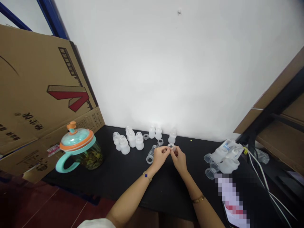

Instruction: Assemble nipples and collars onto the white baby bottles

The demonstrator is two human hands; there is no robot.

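My left hand [161,155] and my right hand [178,157] meet over the black table, fingers closed together on a whitish collar ring [171,146]. The fingers partly cover the ring, and whether a nipple sits in it I cannot make out. Just left of my left hand lie a loose ring [149,159] and small clear caps [154,148]. Beyond my hands are two more rings, one [160,142] close by and another [145,136] farther left. A small white baby bottle [172,136] stands upright behind my right hand, and two bottles [155,132] stand near the wall.
Several capped baby bottles [128,140] cluster at the left. A large teal-lidded jug [79,147] stands beside a cardboard box [42,95]. On the right are white bottle-like parts with clear cups [222,160], a phone [234,202] and white cables [258,171]. A white wall [180,69] closes the back.
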